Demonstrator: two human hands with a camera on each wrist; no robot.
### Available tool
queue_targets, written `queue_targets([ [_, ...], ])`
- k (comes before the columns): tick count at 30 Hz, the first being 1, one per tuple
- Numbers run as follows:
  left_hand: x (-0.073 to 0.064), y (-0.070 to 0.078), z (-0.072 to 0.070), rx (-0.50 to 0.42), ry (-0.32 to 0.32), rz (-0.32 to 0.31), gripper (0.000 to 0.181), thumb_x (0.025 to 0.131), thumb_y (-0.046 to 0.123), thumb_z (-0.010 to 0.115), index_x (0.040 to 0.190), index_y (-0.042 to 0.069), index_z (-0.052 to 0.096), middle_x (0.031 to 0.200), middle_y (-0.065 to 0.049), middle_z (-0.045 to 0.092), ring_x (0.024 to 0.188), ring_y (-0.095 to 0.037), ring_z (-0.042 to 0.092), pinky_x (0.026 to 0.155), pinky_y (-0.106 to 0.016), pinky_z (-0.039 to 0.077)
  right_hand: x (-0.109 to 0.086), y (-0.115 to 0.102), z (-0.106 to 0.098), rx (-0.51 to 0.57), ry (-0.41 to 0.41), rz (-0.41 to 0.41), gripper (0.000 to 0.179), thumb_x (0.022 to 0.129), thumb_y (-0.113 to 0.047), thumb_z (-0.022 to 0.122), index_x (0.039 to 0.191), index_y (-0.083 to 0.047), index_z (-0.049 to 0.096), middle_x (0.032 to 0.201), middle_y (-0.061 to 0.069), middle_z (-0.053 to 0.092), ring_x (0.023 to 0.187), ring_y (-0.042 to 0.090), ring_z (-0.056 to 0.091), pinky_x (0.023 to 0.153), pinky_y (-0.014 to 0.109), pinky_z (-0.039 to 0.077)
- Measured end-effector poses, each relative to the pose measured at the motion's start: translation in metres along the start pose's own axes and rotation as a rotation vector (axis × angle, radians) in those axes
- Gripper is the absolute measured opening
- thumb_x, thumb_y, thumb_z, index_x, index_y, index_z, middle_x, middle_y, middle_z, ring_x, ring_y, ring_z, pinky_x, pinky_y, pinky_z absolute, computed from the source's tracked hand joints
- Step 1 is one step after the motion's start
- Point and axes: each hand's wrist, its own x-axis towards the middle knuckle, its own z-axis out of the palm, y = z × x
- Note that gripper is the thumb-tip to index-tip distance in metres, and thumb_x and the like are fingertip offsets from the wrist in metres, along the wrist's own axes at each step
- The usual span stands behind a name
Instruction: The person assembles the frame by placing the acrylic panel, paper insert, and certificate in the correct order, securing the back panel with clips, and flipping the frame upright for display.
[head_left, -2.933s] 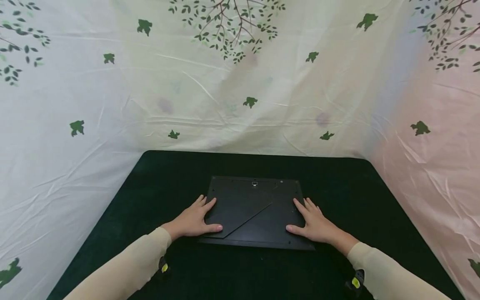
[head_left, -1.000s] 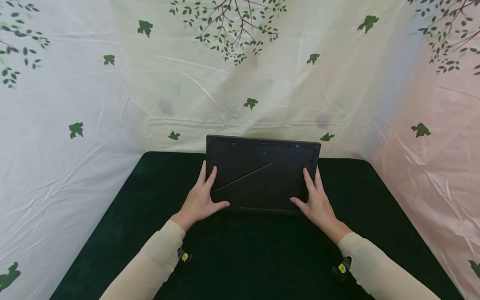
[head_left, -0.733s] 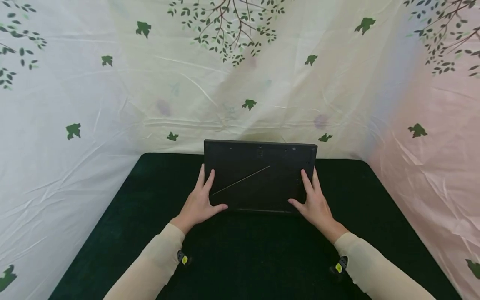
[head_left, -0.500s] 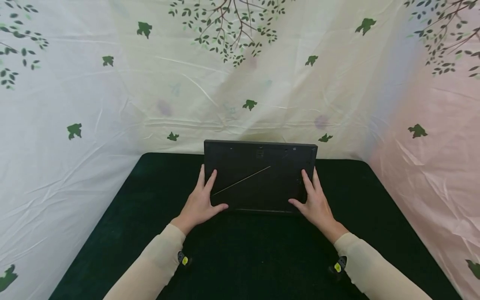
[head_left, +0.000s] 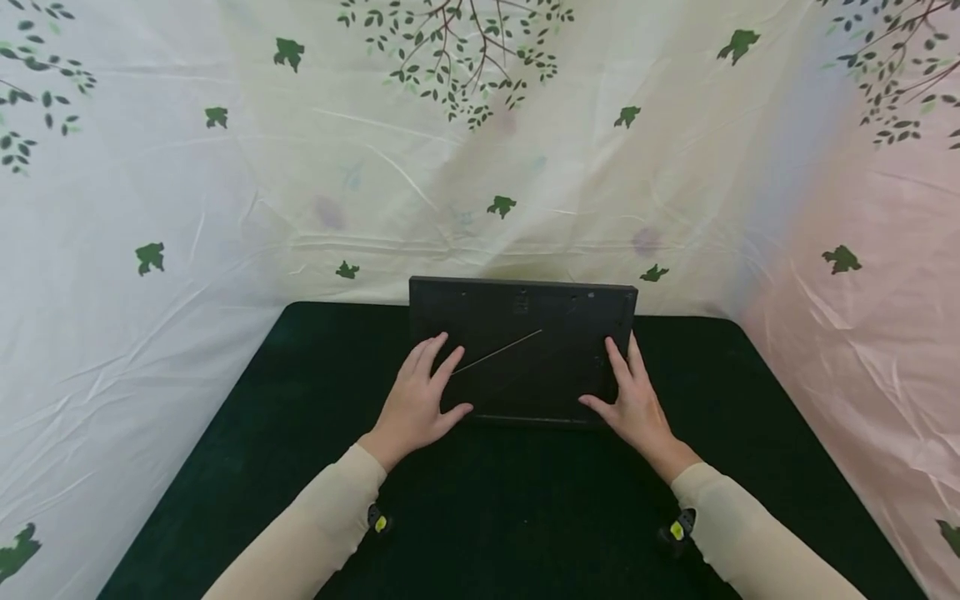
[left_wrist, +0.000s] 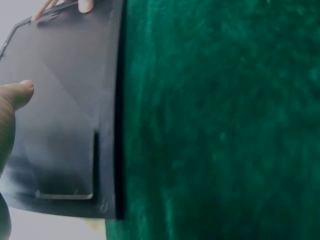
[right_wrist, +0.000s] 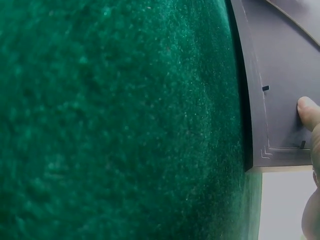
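Note:
A black picture frame (head_left: 517, 358) stands on its long edge on the green cloth, its back towards me. A diagonal seam marks the stand flap (left_wrist: 60, 165) on that back. My left hand (head_left: 416, 400) lies over the left part of the back, fingers spread and nearly straight; the left wrist view shows its thumb (left_wrist: 19, 94) in front of the panel. At the right side, my right hand (head_left: 633, 404) holds the frame, thumb (right_wrist: 307, 111) over the back and some fingers round the edge. The frame's front is hidden.
A dark green cloth (head_left: 517, 517) covers the table. Behind and beside it hang pale curtains (head_left: 420, 183) printed with leaves and branches. Small turn clips (right_wrist: 265, 88) sit along the frame's back.
The picture frame went from lying flat to standing upright, both hands holding its sides. Since half a second ago, my left hand has left the left edge and shifted right onto the back.

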Motion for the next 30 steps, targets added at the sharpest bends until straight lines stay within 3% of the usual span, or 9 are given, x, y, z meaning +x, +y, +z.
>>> queue_targets([
  [7,0.007,0.012,0.022,0.022,-0.05,0.039,0.093,0.078,0.051,0.075,0.151,0.014,0.031,0.142,-0.014,0.038,0.128,-0.03,0.038,0.105,-0.046,0.036,-0.002,0.002,0.001,-0.007,0.008,-0.017,0.115,0.067,-0.023,0.09,0.155,-0.019,0.018,0.161,0.011,-0.003,0.141,0.039,0.021,0.096,0.058,0.04],
  [12,0.01,0.017,0.033,0.064,-0.075,0.043,0.098,0.076,0.052,0.077,0.152,0.015,0.027,0.136,-0.013,0.039,0.123,-0.028,0.04,0.101,-0.044,0.038,-0.003,0.003,-0.001,-0.016,0.006,-0.026,0.115,0.066,-0.023,0.09,0.155,-0.019,0.018,0.161,0.011,-0.002,0.141,0.04,0.022,0.097,0.059,0.039],
  [18,0.013,0.021,0.037,0.059,-0.056,0.052,0.092,0.079,0.038,0.079,0.151,0.013,0.029,0.132,-0.012,0.041,0.116,-0.027,0.043,0.096,-0.042,0.041,-0.004,0.006,-0.003,-0.024,0.011,-0.039,0.116,0.065,-0.023,0.091,0.155,-0.018,0.018,0.161,0.013,-0.002,0.141,0.04,0.023,0.096,0.058,0.041],
  [22,0.014,0.022,0.037,0.06,-0.044,0.055,0.087,0.081,0.031,0.078,0.151,0.013,0.029,0.131,-0.012,0.042,0.114,-0.026,0.044,0.095,-0.042,0.041,-0.003,0.007,-0.004,-0.034,0.007,-0.037,0.116,0.065,-0.025,0.091,0.155,-0.019,0.019,0.16,0.014,-0.003,0.135,0.045,0.03,0.087,0.055,0.048],
  [25,0.013,0.022,0.037,0.055,-0.037,0.049,0.087,0.08,0.03,0.079,0.15,0.013,0.03,0.13,-0.012,0.043,0.114,-0.026,0.044,0.093,-0.041,0.042,0.001,0.008,-0.006,-0.048,-0.003,-0.053,0.117,0.064,-0.026,0.091,0.155,-0.019,0.018,0.16,0.016,-0.003,0.127,0.048,0.04,0.072,0.049,0.054],
  [30,0.012,0.022,0.039,0.047,-0.035,0.043,0.087,0.08,0.03,0.079,0.15,0.013,0.031,0.13,-0.011,0.044,0.113,-0.026,0.045,0.091,-0.041,0.042,0.019,0.01,-0.022,-0.071,0.021,-0.126,0.119,0.062,-0.026,0.092,0.155,-0.015,0.018,0.159,0.02,-0.001,0.115,0.045,0.049,0.058,0.044,0.052],
])
